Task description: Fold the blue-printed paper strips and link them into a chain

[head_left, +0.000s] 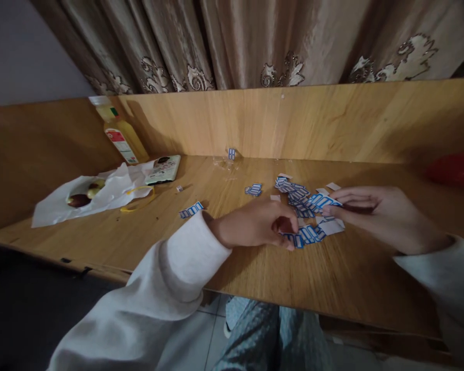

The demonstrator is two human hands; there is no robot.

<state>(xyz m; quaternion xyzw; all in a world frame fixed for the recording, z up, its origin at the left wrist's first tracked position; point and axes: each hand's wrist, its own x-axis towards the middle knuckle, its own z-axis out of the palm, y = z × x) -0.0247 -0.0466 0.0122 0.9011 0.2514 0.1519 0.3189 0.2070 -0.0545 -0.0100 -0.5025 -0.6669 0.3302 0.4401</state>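
Note:
A loose pile of small blue-and-white paper labels (297,195) lies on the wooden desk, some turned with their plain white backs up. My right hand (386,214) comes in from the right and pinches a strip of blue-edged labels (319,201) between thumb and fingers, just over the pile. At the pile's near left edge is my left hand (255,224). Its fingers are curled, and thumb and forefinger close around the end of another label strip (298,240). How firmly they grip it is partly hidden.
Small label groups lie apart at the desk's middle (253,189), left (192,209) and back panel (231,153). Further left are a bottle of yellow liquid (124,136), a flat packet (164,170), white paper (54,208) with fruit (79,200), and a yellow loop (141,205). A red object (454,169) stands right.

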